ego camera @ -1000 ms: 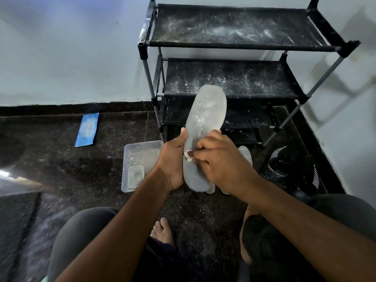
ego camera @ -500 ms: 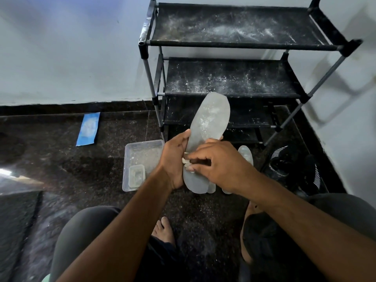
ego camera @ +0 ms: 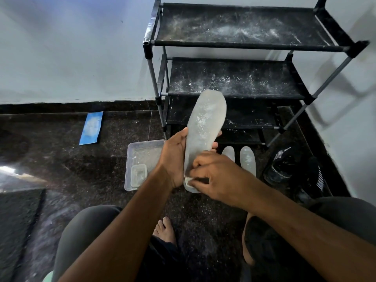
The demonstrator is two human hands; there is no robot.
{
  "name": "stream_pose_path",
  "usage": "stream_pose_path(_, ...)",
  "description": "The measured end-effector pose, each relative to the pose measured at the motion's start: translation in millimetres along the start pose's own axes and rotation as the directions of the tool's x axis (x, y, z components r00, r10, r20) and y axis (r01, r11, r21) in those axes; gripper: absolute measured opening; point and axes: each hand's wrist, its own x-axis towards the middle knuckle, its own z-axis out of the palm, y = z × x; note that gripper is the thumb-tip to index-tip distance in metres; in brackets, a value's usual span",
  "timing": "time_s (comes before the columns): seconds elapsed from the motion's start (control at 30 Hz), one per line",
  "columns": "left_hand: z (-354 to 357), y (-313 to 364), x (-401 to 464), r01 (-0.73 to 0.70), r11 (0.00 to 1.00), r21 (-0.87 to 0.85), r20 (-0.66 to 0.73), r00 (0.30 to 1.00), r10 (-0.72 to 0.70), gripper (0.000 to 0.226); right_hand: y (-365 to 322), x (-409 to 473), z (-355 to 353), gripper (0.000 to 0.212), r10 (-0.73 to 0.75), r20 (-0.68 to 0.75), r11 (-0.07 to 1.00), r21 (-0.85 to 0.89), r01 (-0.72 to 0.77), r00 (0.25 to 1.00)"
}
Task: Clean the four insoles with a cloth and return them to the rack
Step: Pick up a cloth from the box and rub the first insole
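Note:
My left hand (ego camera: 174,157) grips a grey insole (ego camera: 205,123) by its middle and holds it upright, toe end up, in front of the black shoe rack (ego camera: 240,43). White powder marks speckle its face. My right hand (ego camera: 215,176) presses a small white cloth (ego camera: 186,180) against the insole's heel end; only a corner of the cloth shows under the fingers. Two more grey insoles (ego camera: 247,159) lie side by side on the floor just behind my right hand, partly hidden.
The rack's shelves are dusted with white powder. A clear plastic tray (ego camera: 142,153) holding a small tub sits on the dark floor left of my hands. A blue packet (ego camera: 91,128) lies farther left. Black shoes (ego camera: 293,167) stand at the right by the wall.
My right hand with the cloth has slid down the insole from its middle to the heel end. The insole has tilted slightly and sits a little lower.

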Motion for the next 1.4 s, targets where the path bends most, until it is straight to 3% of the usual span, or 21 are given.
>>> stream_pose_path(0.1, -2.5, 0.5, 1.2, 0.022, 1.000, -0.020, 0.006, 1.000, -0.022, 0.059, 5.2, 2.6, -9.2, 0.017, 0.077, -0.152, 0.997, 0.044, -0.071, 0.985)
stream_pose_path(0.17, -0.1, -1.8, 1.5, 0.024, 1.000, -0.010, -0.022, 0.999, -0.024, 0.054, 14.8, 9.6, -14.4, 0.018, 0.116, -0.253, 0.989, -0.059, -0.135, 0.961)
stream_pose_path(0.23, 1.4, -4.5, 1.2, 0.002, 1.000, 0.020, -0.032, 0.999, -0.002, 0.055, 19.2, 13.9, -10.8, 0.020, 0.120, -0.225, 0.977, -0.144, -0.155, 0.967)
stream_pose_path(0.43, 1.0, -2.8, 0.8, -0.014, 0.999, 0.046, -0.016, 1.000, 0.015, 0.062, 25.5, 8.9, -11.5, 0.028, -0.047, -0.121, 0.932, -0.362, 0.000, 0.992)
stream_pose_path(0.57, 0.3, -4.0, 1.8, 0.003, 0.998, 0.066, 0.009, 1.000, -0.003, 0.067, 26.5, 12.3, -9.4, 0.024, -0.135, -0.185, 0.943, -0.326, 0.069, 0.973)
stream_pose_path(0.73, -6.9, -0.3, 4.6, 0.026, 0.999, 0.033, 0.032, 0.999, -0.027, 0.077, 6.5, -2.9, 2.1, 0.018, -0.172, -0.061, 0.975, -0.155, 0.161, 0.983)
stream_pose_path(0.83, -9.5, -0.5, 5.8, 0.031, 0.999, 0.011, 0.059, 0.998, -0.031, 0.073, 13.8, -1.0, -9.7, 0.019, -0.061, -0.171, 0.993, -0.110, 0.043, 0.983)
stream_pose_path(0.93, -4.9, -4.5, 6.5, 0.012, 1.000, 0.020, 0.052, 0.999, -0.013, 0.064, 19.1, 6.5, -12.8, 0.016, -0.002, -0.276, 0.984, -0.171, -0.047, 0.961)
stream_pose_path(1.2, -15.6, 0.6, 8.8, 0.060, 0.998, -0.010, 0.139, 0.989, -0.058, 0.081, 3.0, -9.4, 1.1, 0.021, -0.104, -0.029, 0.991, -0.094, 0.100, 0.994)
stream_pose_path(1.4, -8.3, -3.7, 7.4, 0.048, 0.998, 0.028, 0.118, 0.992, -0.051, 0.073, 12.9, 0.9, -9.1, 0.018, -0.003, -0.258, 0.988, -0.151, -0.037, 0.966)
